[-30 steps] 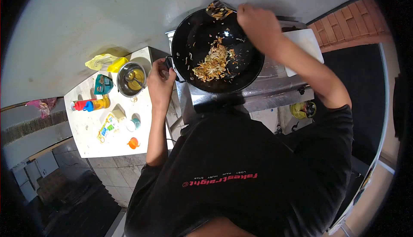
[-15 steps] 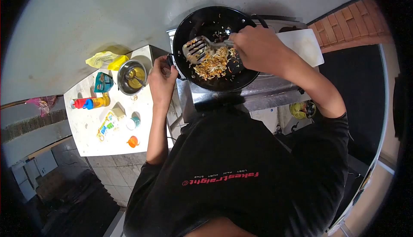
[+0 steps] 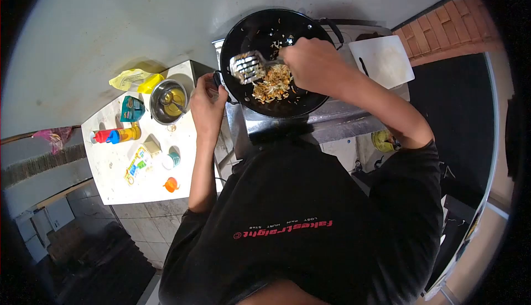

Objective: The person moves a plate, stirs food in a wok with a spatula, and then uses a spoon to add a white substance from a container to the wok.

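A black two-handled wok (image 3: pixel 276 23) sits on the stove, with shredded food (image 3: pixel 272 85) in orange, white and brown heaped in its lower middle. My right hand (image 3: pixel 315 66) is closed around the handle of a slotted metal spatula (image 3: pixel 247 68). The spatula's head is over the wok's left side, with bits of food on it. On the left rim, my left hand (image 3: pixel 208 106) grips the wok handle (image 3: pixel 217 79) between thumb and fingers.
Left of the stove, a white table (image 3: pixel 110 180) bears a steel bowl (image 3: pixel 156 114) with a spoon, a teal pouch (image 3: pixel 133 109), a yellow bottle (image 3: pixel 127 134) and an orange cap (image 3: pixel 171 184). A white cutting board (image 3: pixel 390 64) with a knife lies right of the wok.
My right hand has moved left with the spatula, and the spatula's head has shifted slightly left. My left hand stays at the wok handle.
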Tool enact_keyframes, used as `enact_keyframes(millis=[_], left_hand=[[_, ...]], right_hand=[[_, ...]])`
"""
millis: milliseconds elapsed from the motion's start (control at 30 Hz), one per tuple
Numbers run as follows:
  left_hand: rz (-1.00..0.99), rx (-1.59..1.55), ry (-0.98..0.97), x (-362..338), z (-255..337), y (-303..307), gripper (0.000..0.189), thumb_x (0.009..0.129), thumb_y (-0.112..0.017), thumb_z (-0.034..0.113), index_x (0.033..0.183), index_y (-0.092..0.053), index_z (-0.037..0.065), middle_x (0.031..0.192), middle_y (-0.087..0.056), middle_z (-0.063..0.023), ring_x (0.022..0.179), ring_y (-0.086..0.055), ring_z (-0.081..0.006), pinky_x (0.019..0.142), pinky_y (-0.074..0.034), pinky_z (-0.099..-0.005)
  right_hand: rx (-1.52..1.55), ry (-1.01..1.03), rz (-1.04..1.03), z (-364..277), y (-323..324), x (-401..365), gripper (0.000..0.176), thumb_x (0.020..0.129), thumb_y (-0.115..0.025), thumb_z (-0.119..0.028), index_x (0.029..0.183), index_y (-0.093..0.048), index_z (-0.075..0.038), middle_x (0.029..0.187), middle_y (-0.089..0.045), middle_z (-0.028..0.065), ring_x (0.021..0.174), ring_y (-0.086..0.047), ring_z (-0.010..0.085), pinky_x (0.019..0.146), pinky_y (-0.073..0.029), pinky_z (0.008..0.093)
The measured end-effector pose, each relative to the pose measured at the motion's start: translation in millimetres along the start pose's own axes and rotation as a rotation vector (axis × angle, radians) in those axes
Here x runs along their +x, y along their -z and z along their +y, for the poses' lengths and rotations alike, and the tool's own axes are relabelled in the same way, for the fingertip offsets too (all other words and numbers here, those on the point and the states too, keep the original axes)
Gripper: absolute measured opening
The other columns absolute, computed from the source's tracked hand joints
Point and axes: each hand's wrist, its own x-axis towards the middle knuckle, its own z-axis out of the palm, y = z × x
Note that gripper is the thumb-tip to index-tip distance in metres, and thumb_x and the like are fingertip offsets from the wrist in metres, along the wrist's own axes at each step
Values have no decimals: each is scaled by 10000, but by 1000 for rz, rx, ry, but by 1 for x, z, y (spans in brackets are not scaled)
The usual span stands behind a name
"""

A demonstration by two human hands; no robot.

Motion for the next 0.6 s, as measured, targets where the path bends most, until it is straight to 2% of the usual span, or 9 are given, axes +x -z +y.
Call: enact_keyframes(millis=[67,133,167,233,367,433,500,600], left_hand=[[-11,4,9,0,1,1,323,816,-679,80,1117,-614,-17,818,-663,-141,739,-651,-238,719,-512,-356],[-15,7,25,-1,2,2,323,816,-678,79,1118,-614,-17,824,-666,-141,745,-654,-234,720,-513,-354],[-13,1,25,-1,3,2,323,817,-678,79,1119,-614,-17,827,-667,-141,747,-654,-235,721,-513,-356],[-5,-5,39,-2,2,3,324,817,-678,80,1120,-614,-17,829,-668,-142,748,-655,-237,723,-512,-357],[-9,18,34,0,0,-2,327,817,-684,88,1122,-615,-8,826,-664,-141,757,-653,-252,729,-510,-365],[-16,8,55,0,-1,-1,327,817,-685,91,1122,-616,-5,825,-663,-141,762,-654,-259,731,-509,-368],[-9,48,30,-1,-3,0,330,818,-685,97,1125,-616,-2,824,-659,-141,761,-650,-270,728,-507,-373],[-16,8,53,-1,-3,-1,331,819,-685,105,1126,-617,-1,819,-652,-142,755,-643,-278,726,-504,-379]], right_hand=[[20,53,30,8,-11,4,108,719,-609,-18,806,-668,10,772,-662,238,747,-675,403,675,-543,487],[-73,-76,-120,17,-13,11,134,737,-611,-28,832,-700,2,804,-690,218,802,-702,376,685,-573,457],[-76,-71,-121,18,-11,8,134,737,-611,-28,832,-700,2,804,-690,218,802,-702,376,685,-573,457],[-74,-115,-63,10,7,-4,138,740,-616,-25,846,-701,1,822,-691,223,812,-701,379,692,-572,454],[-2,-84,-200,-19,37,-27,143,739,-636,-24,863,-698,10,858,-695,222,817,-707,370,704,-573,446],[-52,-15,-153,-18,20,-31,147,747,-636,-25,875,-703,2,850,-702,208,813,-712,359,704,-577,441],[-122,-49,-292,-9,8,-22,160,751,-647,-36,896,-708,-7,855,-705,196,813,-716,346,708,-578,438],[-211,-144,-232,21,2,-10,168,760,-665,-61,917,-717,-32,900,-710,191,862,-714,339,737,-578,426]])
